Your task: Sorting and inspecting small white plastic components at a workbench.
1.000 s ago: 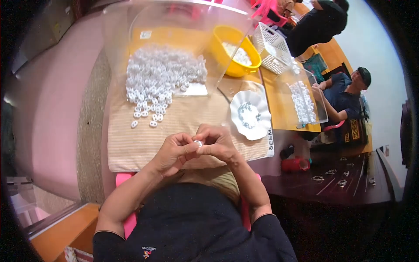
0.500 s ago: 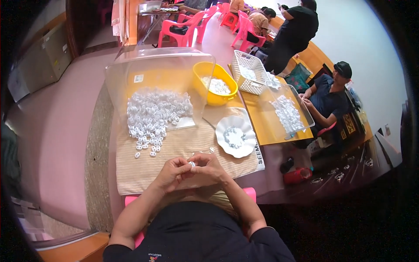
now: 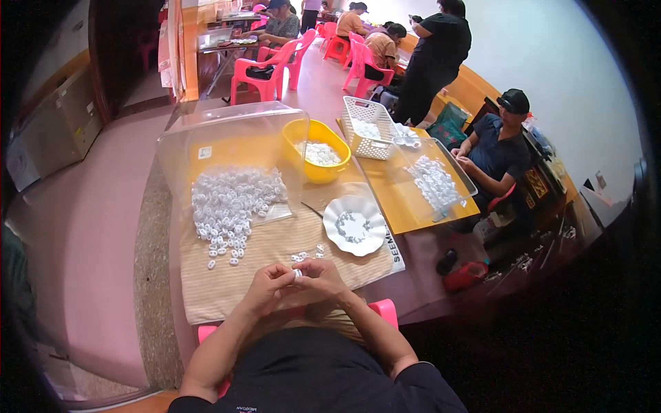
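A small white oval plastic piece (image 3: 297, 273) is pinched between my two hands above the near part of the beige cloth (image 3: 227, 292). The fingers of my left hand (image 3: 264, 286) grip it from one side, those of my right hand (image 3: 323, 281) from the other. Just beyond them lie several loose white plastic pieces (image 3: 303, 257). To the right sits a scalloped white dish (image 3: 372, 242) with small grey and white bits in it. A large heap of white two-holed pieces (image 3: 237, 199) spills from a tipped clear plastic bin (image 3: 179, 148) at the far left of the cloth.
Behind the dish stands a yellow tub (image 3: 295, 141) of white pieces, beside a white perforated basket (image 3: 382, 150). A thin dark tool (image 3: 312, 208) lies near the dish. Across the yellow board (image 3: 375, 186), a seated person in a dark cap (image 3: 502, 141) handles pieces beside another clear tray (image 3: 471, 177).
The view has tilted, so the table and its things appear lower and further left. Both hands still hold the piece, and the loose pieces beyond them show more fully.
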Tool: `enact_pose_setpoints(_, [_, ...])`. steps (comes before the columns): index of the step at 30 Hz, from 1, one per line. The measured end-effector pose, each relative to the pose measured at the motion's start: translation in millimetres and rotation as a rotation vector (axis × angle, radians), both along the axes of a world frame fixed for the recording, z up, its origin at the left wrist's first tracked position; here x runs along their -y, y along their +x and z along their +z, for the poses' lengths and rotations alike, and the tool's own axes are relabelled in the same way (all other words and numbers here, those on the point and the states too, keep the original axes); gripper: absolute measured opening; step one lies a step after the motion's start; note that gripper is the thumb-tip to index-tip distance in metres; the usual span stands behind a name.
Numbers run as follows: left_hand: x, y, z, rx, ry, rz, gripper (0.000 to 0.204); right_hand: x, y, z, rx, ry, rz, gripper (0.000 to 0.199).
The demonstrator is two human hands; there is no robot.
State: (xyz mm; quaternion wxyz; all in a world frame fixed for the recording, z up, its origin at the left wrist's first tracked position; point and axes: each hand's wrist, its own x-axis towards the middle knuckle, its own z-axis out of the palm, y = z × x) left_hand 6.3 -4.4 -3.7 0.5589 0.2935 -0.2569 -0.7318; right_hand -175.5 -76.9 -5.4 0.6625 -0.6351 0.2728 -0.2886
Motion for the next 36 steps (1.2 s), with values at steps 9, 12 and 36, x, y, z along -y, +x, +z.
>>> enact_pose_setpoints(9, [0.0,-2.1,3.8,0.046,0.092,0.038,0.013,-2.5,-1.6,11.5,0.011,0.034,-0.054,0.03])
enact_pose_setpoints(12, [0.1,-3.1,4.9,0.082,0.112,0.037,0.014,-2.8,-2.4,13.4,0.002,0.028,-0.047,0.029])
enact_pose_setpoints(36, [-0.4,-6.8,6.6,0.133,0.111,0.063,0.015,-1.0,-11.6,-1.9,-0.011,-0.027,-0.084,0.029])
